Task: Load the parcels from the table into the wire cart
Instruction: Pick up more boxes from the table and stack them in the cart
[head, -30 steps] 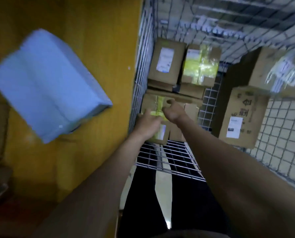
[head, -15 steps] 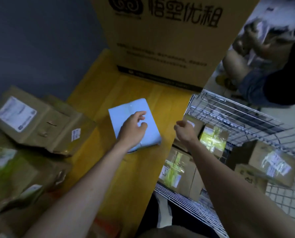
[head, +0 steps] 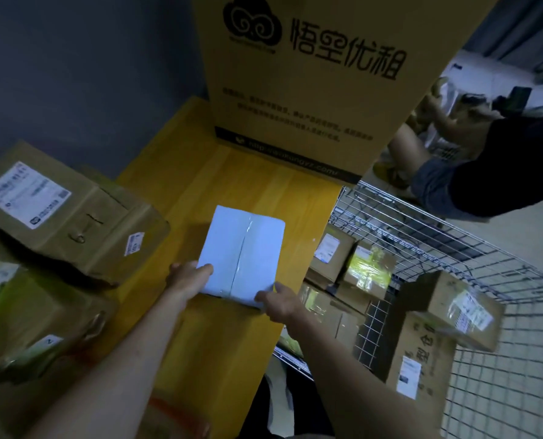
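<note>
Gripping a pale blue parcel (head: 241,251) at its two near corners, the left hand (head: 188,277) and right hand (head: 279,301) each clamp an edge, thumbs on top. It sits at frame centre over the yellow table (head: 181,172), just left of the cart (head: 422,236), which fills the right side and already holds boxes (head: 352,264). The corner holds look shallow, so it could slip or tilt on the way across. It could also catch the cart's top rail if carried low.
</note>
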